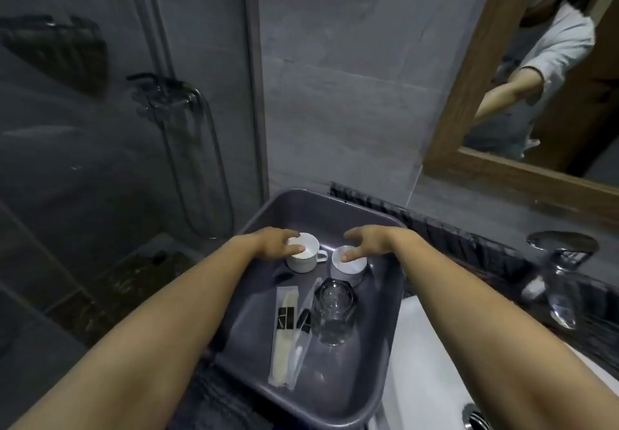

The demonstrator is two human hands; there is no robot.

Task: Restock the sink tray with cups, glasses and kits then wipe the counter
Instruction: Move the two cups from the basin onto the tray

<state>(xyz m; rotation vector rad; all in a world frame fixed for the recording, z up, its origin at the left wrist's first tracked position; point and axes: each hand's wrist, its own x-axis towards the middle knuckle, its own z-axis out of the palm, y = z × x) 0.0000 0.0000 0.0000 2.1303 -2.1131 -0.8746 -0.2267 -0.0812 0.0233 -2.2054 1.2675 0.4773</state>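
Observation:
A dark grey tray [338,210] sits on the counter left of the basin. Two white cups stand at its far end. My left hand [273,241] rests on the rim of the left cup [306,257], thumb and fingers around its top. My right hand [363,241] touches the rim of the right cup [350,264] with its fingertips. Nearer to me in the tray stands a clear glass [333,315], and beside it on the left lie two wrapped kits [286,332].
A white basin [432,379] with its drain lies at lower right. A chrome tap [561,262] stands at the right on the dark counter. A wood-framed mirror [469,94] hangs above. A glass shower screen [100,128] closes off the left.

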